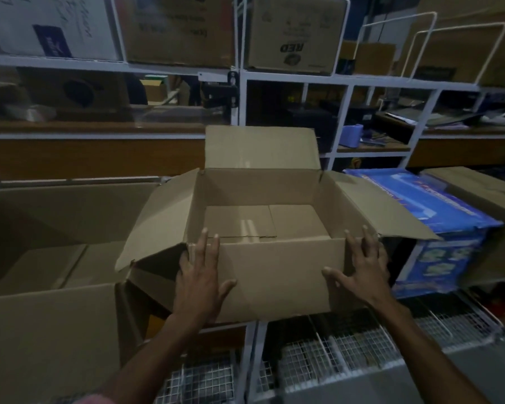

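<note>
An open brown cardboard box [277, 272] sits in front of me on a white shelf, all of its top flaps folded outward and nothing visible inside. My left hand [199, 275] lies flat against the near wall at the left corner, fingers straight and pointing up toward the rim. My right hand [362, 269] presses on the near right corner with fingers spread, the thumb stretched across the front wall.
A larger open cardboard box [50, 330] stands at the left. A blue printed carton [438, 228] sits at the right. White metal racks [292, 80] behind carry more cartons. Wire mesh baskets [347, 351] lie below the box.
</note>
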The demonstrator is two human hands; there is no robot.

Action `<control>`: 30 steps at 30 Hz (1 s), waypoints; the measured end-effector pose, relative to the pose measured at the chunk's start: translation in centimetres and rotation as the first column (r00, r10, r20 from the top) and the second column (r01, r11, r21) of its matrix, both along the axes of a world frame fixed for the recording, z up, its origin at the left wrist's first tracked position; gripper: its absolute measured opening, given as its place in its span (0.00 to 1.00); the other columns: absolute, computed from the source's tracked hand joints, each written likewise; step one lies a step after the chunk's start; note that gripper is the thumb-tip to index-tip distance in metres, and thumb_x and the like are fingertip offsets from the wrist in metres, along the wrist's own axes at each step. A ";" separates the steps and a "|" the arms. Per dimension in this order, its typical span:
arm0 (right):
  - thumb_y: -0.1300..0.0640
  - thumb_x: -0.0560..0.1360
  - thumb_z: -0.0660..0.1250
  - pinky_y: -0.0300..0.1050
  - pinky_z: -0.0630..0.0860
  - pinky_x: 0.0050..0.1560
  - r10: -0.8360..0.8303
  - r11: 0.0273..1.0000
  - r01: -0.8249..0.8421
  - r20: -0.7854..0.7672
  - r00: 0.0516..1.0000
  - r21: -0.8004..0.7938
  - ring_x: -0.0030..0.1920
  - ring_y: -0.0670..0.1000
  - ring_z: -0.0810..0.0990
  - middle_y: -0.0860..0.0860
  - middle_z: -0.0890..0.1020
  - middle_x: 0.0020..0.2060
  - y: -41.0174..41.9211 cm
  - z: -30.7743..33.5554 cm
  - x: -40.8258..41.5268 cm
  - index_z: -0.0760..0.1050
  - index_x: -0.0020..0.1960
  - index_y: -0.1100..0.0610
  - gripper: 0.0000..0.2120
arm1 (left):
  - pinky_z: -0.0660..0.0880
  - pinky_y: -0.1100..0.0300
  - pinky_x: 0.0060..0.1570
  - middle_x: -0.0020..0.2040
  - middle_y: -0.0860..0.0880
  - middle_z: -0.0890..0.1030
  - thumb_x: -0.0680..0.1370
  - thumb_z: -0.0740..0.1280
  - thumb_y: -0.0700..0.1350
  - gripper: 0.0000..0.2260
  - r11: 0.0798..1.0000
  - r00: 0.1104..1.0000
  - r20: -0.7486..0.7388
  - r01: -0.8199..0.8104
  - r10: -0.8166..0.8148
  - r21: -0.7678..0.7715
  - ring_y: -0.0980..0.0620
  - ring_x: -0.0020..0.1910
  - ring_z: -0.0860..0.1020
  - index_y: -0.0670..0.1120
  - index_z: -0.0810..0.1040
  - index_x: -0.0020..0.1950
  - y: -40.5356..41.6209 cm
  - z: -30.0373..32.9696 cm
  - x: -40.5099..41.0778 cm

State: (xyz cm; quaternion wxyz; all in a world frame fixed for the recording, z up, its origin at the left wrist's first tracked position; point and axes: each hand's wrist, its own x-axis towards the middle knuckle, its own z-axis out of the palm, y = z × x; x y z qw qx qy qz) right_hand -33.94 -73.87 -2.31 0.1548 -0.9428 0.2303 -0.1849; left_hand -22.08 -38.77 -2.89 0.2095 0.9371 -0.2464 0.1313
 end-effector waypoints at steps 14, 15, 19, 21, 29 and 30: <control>0.41 0.57 0.84 0.69 0.68 0.67 0.228 0.971 -0.235 0.139 0.964 0.035 0.73 0.66 0.60 0.49 0.53 0.78 -2.8 0.9 2.4 0.65 0.76 0.43 0.52 | 0.64 0.26 0.66 0.81 0.51 0.39 0.66 0.80 0.60 0.56 0.995 0.999 -0.042 0.029 -0.033 -0.092 0.31 0.77 0.50 0.60 0.42 0.81 -0.5 -0.1 2.2; 0.41 0.57 0.84 0.69 0.71 0.64 0.225 0.974 -0.228 0.151 0.963 0.008 0.71 0.66 0.62 0.49 0.55 0.77 -2.5 0.7 2.5 0.68 0.74 0.43 0.50 | 0.67 0.26 0.64 0.81 0.48 0.42 0.65 0.81 0.58 0.55 0.996 0.999 -0.049 0.019 -0.023 -0.091 0.30 0.76 0.52 0.59 0.46 0.80 -0.5 -0.1 2.5; 0.44 0.59 0.84 0.68 0.79 0.51 0.206 0.978 -0.188 0.268 0.941 -0.093 0.65 0.66 0.68 0.53 0.64 0.71 -1.5 -0.2 2.4 0.71 0.64 0.51 0.39 | 0.78 0.31 0.52 0.75 0.44 0.56 0.65 0.82 0.49 0.44 0.995 1.000 -0.001 -0.009 0.009 -0.095 0.32 0.68 0.60 0.53 0.58 0.72 -0.5 0.1 2.9; 0.45 0.58 0.85 0.67 0.80 0.50 0.208 0.977 -0.180 0.319 0.924 -0.116 0.65 0.66 0.70 0.54 0.65 0.70 -1.1 0.0 2.1 0.69 0.63 0.51 0.40 | 0.80 0.34 0.48 0.73 0.42 0.58 0.65 0.82 0.48 0.42 0.996 0.999 0.041 -0.018 0.022 -0.093 0.33 0.67 0.62 0.53 0.59 0.69 -0.2 0.6 3.0; 0.47 0.61 0.80 0.61 0.77 0.58 0.246 0.968 -0.171 0.556 0.794 -0.184 0.65 0.65 0.72 0.59 0.70 0.67 0.7 2.6 -0.4 0.76 0.55 0.62 0.30 | 0.77 0.50 0.33 0.66 0.41 0.63 0.64 0.84 0.43 0.38 0.978 0.942 0.337 0.061 0.011 -0.202 0.33 0.58 0.67 0.49 0.63 0.64 1.4 4.7 1.2; 0.47 0.62 0.80 0.58 0.76 0.59 0.246 0.968 -0.166 0.577 0.779 -0.189 0.65 0.65 0.72 0.60 0.70 0.67 1.1 3.4 -0.5 0.76 0.55 0.64 0.30 | 0.77 0.49 0.34 0.66 0.42 0.62 0.64 0.83 0.42 0.37 0.974 0.929 0.370 0.072 0.013 -0.216 0.32 0.59 0.68 0.48 0.63 0.64 1.7 5.4 1.0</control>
